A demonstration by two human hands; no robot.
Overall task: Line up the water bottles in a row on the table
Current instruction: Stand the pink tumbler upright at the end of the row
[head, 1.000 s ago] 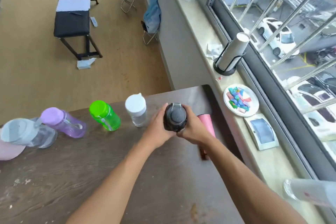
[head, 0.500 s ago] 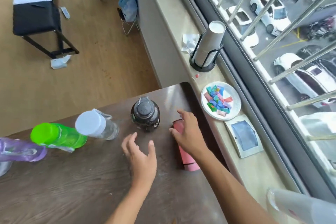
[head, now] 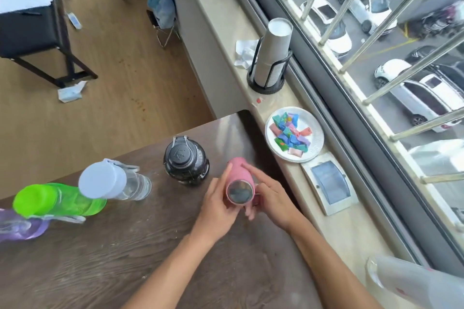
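A pink bottle (head: 238,178) is held between both hands over the dark wooden table (head: 125,263), its metal end facing me. My left hand (head: 218,206) wraps its left side and my right hand (head: 271,198) its right side. To its left a dark round bottle (head: 186,158) stands alone near the table's far edge. Further left stand a clear bottle with a white cap (head: 113,182), a green bottle (head: 52,200) and a purple bottle (head: 17,227) at the frame edge.
A windowsill (head: 334,233) runs along the table's right side with a plate of coloured wrappers (head: 294,134), a cup holder with paper cups (head: 271,57), a white box (head: 330,183) and a clear bottle lying down (head: 406,281). Beyond the table's far edge is the floor.
Both hands let go of the dark bottle, which now stands in the row. They then took the pink bottle, which lay on the table, and raised it.
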